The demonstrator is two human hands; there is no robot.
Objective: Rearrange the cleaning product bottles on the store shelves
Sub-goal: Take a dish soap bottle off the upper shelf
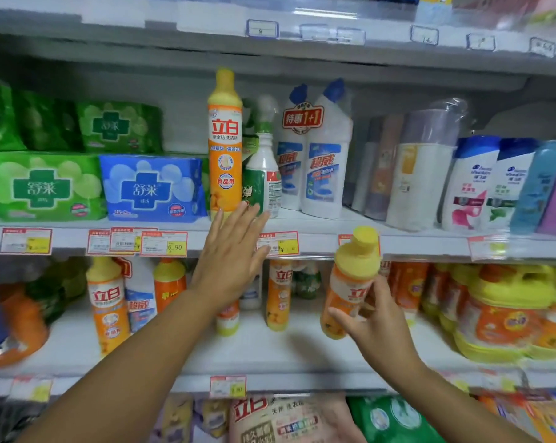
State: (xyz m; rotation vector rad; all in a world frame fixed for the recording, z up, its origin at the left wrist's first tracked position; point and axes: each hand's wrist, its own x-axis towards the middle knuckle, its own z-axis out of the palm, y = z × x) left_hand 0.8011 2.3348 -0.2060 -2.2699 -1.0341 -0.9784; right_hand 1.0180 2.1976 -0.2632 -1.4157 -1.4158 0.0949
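Note:
A tall orange dish-soap bottle [224, 145] with a yellow cap stands upright on the upper shelf [327, 223]. My left hand [231, 254] is open just below and in front of it, fingers spread, touching nothing. My right hand [377, 318] grips a second orange dish-soap bottle [350, 279], tilted, in front of the lower shelf [254, 353]. A green-and-white spray bottle [262, 174] and two white toilet-cleaner bottles [315, 155] stand right of the tall bottle. More orange bottles [108, 302] stand on the lower shelf.
Green and blue pad packs [152, 187] fill the upper shelf's left. Shampoo bottles [481, 183] stand at its right. Large orange detergent jugs [506, 311] crowd the lower shelf's right. Price tags [163, 244] line the shelf edges. Bagged goods [286, 417] lie below.

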